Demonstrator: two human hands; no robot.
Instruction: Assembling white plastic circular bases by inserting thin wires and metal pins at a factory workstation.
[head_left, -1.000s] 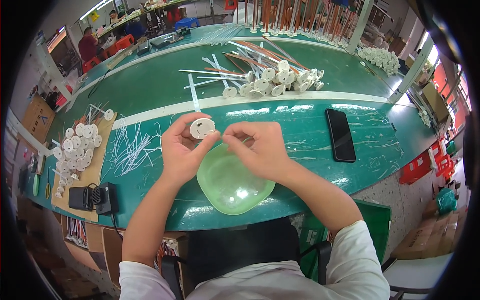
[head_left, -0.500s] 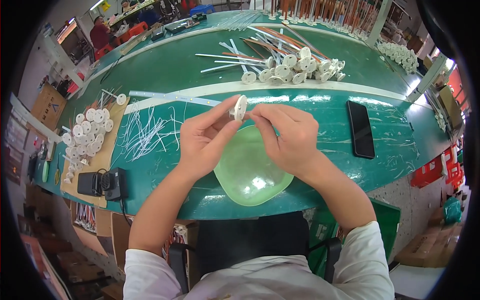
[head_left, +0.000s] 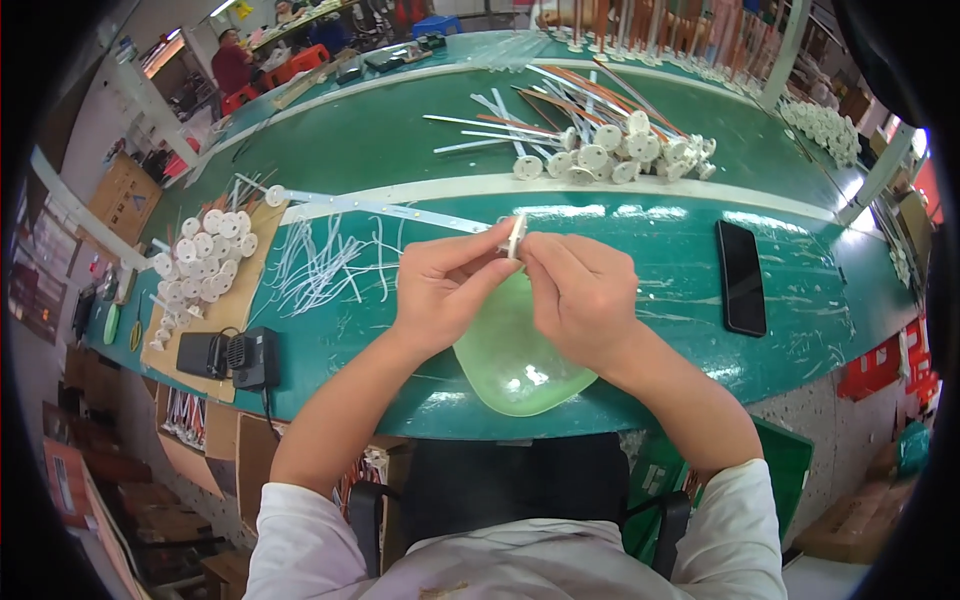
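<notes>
My left hand [head_left: 447,285] is closed on a white round end cap [head_left: 517,237], held edge-on above a translucent green bowl [head_left: 522,372]. A pale LED strip [head_left: 395,209] reaches out to the left from behind the cap, past my left fingers. My right hand [head_left: 585,295] pinches at the cap's right face, fingertips together. What lies between those fingertips is too small and too covered to make out. Left of my left hand, thin white wires [head_left: 325,262] lie in a loose tangle on the green table [head_left: 650,225].
Capped strips [head_left: 600,155] are heaped across the white divider. More white caps [head_left: 205,260] sit on cardboard at the left, with a black adapter [head_left: 253,358] beside them. A black phone [head_left: 741,278] lies at the right. A person [head_left: 232,65] sits far back left.
The cap has turned more edge-on, and my right fingertips have come closer against it. The whole view has shifted slightly, so the table's things appear farther right.
</notes>
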